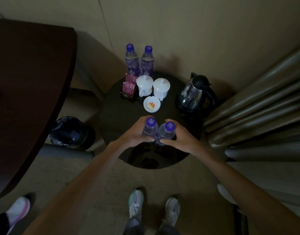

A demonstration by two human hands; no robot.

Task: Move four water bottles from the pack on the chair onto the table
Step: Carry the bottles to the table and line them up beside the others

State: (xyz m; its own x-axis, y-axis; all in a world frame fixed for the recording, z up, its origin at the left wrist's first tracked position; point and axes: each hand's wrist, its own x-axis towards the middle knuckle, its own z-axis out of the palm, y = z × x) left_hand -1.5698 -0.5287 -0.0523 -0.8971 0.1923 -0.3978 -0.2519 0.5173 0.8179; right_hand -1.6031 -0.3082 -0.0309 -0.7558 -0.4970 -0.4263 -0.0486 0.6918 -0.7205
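Two clear water bottles with purple caps stand side by side near the front of the small round black table (115,116). My left hand (134,131) is wrapped around the left bottle (151,127), and my right hand (178,134) grips the right bottle (167,130). Both bottles are upright and touch each other. Two more bottles of the same kind (132,61) (147,61) stand together at the table's far edge. The chair and the pack are out of view.
On the table stand two lidded white cups (144,85) (161,88), a white dish (151,104), a box of purple sachets (129,87) and a black kettle (195,93). A lined bin (68,131) sits left, a dark desk (27,90) further left, curtains (264,99) right. Another person's shoe (18,211) shows bottom left.
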